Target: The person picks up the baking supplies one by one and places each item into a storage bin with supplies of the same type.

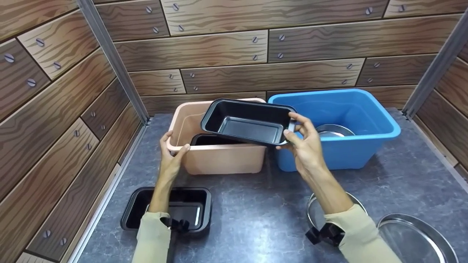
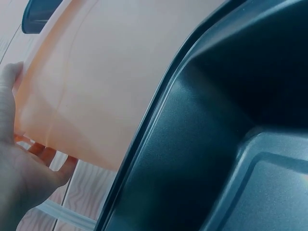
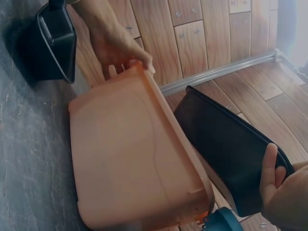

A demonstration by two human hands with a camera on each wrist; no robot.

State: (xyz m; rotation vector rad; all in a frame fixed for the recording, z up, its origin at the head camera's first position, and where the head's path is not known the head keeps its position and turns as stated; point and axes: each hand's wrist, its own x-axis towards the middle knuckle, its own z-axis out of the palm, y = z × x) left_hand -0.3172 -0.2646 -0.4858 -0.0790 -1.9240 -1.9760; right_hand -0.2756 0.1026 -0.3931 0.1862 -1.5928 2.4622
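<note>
One black pan (image 1: 250, 126) tilts over the mouth of the peach bin (image 1: 223, 160), its long axis running roughly left to right. The right hand (image 1: 307, 144) pinches its near short end; the free end points toward the left hand (image 1: 170, 157), which grips the bin's left front corner.

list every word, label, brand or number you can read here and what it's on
None: no readable words, labels, brands, numbers or signs show on the raised black rectangular metal pan, peach rectangular plastic tub, blue rectangular plastic tub or brown wood-patterned wall.
</note>
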